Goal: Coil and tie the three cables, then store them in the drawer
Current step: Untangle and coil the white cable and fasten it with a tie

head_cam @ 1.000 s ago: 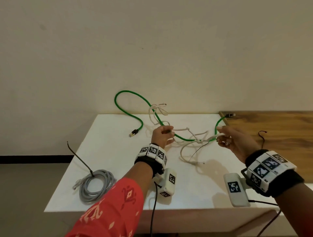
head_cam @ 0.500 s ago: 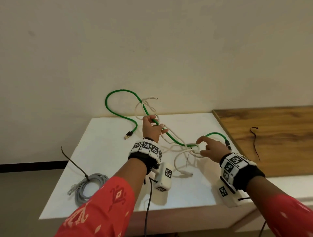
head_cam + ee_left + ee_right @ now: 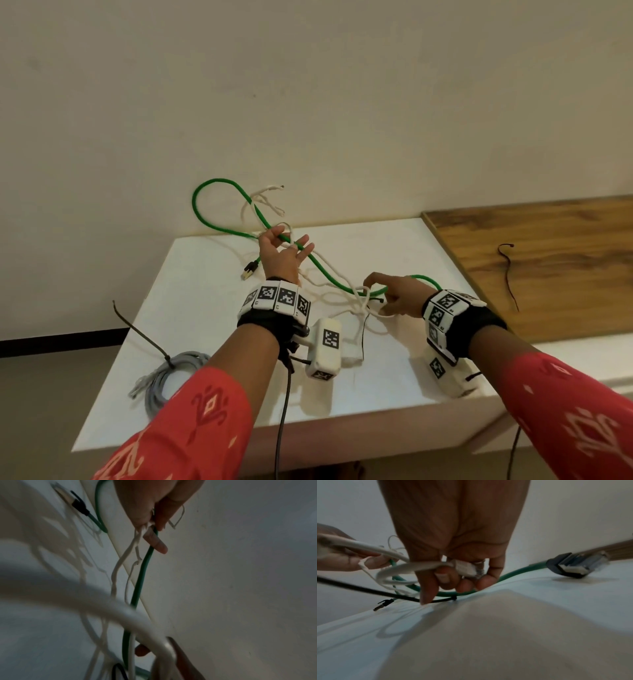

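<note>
Left hand (image 3: 284, 255) pinches the green round cable (image 3: 322, 272); right hand (image 3: 397, 296) pinches the white flat cable (image 3: 412, 566)'s plug. Pulling could tighten their tangle mid-frame.

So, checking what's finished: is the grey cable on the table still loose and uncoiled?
No, the grey cable lies coiled near the white table's front left corner, a dark tie cinched round it.

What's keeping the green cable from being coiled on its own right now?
The white cable is tangled with the green cable. It crosses it near the left hand, which holds both together, and loops around it by the right hand, which grips the white cable's plug. Nothing else visibly blocks it.
</note>
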The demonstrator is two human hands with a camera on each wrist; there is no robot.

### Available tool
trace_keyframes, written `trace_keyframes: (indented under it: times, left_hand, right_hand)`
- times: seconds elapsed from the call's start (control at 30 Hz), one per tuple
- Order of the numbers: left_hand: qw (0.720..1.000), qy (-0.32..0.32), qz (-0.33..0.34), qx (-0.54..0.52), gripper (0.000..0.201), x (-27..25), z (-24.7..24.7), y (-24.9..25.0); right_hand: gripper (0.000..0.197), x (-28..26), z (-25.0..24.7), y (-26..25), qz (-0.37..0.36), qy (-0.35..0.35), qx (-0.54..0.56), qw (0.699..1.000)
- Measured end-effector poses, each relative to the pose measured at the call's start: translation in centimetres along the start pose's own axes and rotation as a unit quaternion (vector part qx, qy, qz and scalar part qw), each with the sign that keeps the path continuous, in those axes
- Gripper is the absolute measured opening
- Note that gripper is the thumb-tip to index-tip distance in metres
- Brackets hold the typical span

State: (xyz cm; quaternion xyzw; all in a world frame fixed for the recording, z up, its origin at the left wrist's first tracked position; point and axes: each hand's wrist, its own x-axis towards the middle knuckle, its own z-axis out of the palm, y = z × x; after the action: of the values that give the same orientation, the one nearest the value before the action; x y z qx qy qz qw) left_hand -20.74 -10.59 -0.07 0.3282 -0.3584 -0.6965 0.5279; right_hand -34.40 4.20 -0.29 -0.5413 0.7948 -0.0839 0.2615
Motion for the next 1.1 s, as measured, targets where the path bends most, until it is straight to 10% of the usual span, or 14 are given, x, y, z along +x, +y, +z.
trace_keyframes:
  times: [0.3, 0.73, 1.1]
  left_hand:
    - [0.999, 0.044, 0.014, -0.013, 0.041, 0.2, -1.2, 0.1]
    - [0.998, 0.017, 0.045, 0.03, 0.039, -1.6, -0.4, 2.5]
    - [0.98, -0.061, 0.078, 0.172, 0.035, -2.8, 1.2, -0.3]
  right_hand:
    - [0.012, -0.2, 0.9, -1.9, -0.021, -0.074, -0.087, 0.993]
    - [0.021, -5.6, -0.6, 0.2, 0.003, -0.08, -0.061, 0.995]
    - [0.03, -6.9, -8.7, 7.9, 0.273, 0.159, 0.063, 0.947]
